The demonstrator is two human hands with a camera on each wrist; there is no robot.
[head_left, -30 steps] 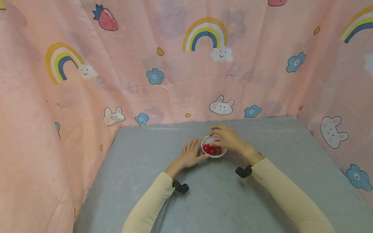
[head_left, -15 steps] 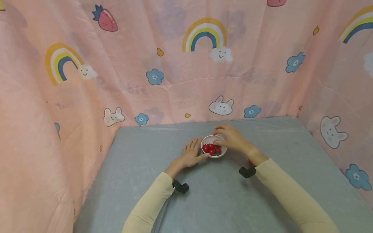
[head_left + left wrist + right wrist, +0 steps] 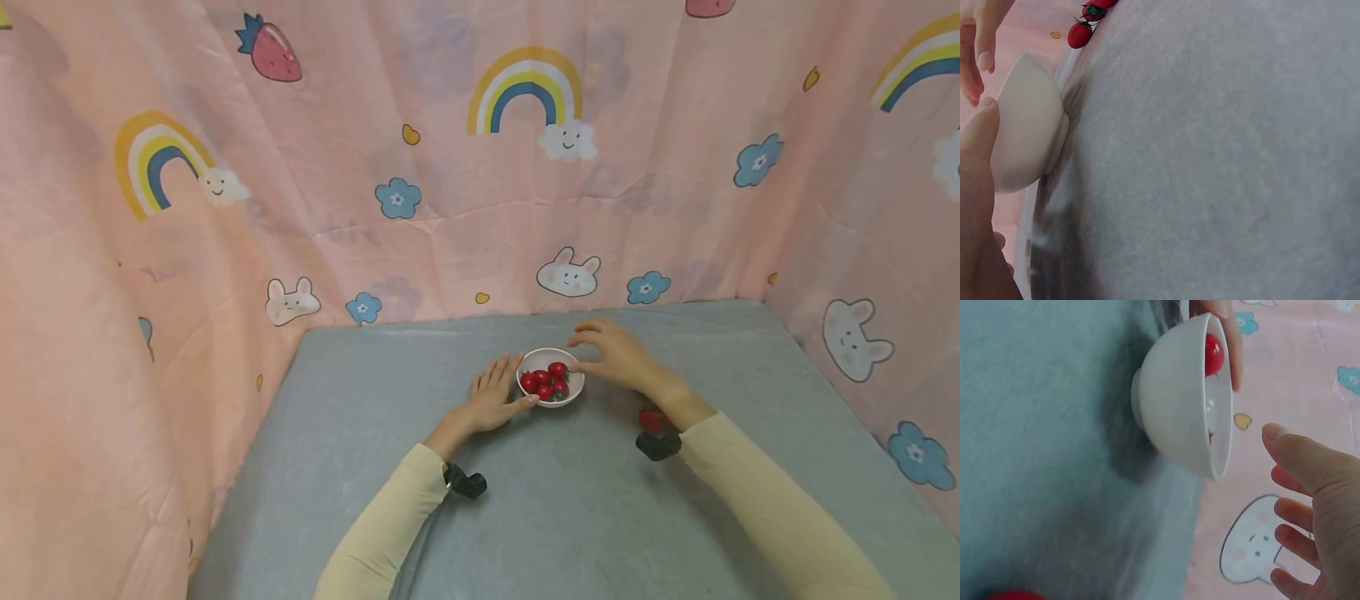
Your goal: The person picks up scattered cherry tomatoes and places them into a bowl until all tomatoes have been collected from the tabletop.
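Note:
A small white bowl [image 3: 534, 360] stands mid-table and holds several red cherry tomatoes [image 3: 547, 382]. My left hand [image 3: 497, 390] lies flat on the table at the bowl's left, its thumb [image 3: 975, 144] pressed against the bowl's [image 3: 1025, 125] outer wall. My right hand [image 3: 606, 353] hovers just right of the bowl with relaxed, spread fingers and holds nothing. In the right wrist view this hand [image 3: 1310, 506] is clear of the bowl's [image 3: 1172, 400] rim, and one tomato [image 3: 1213, 353] shows inside. Loose tomatoes [image 3: 651, 418] lie on the table under my right wrist.
The grey table [image 3: 570, 517] is walled on three sides by a pink patterned curtain [image 3: 450, 208]. Black wrist cameras [image 3: 465, 482] sit on both forearms. The loose tomatoes [image 3: 1082, 31] lie close to the bowl's right.
My right hand has drawn back to the right from above the bowl, and a tomato now shows at the back of the pile. The left hand and bowl have stayed put.

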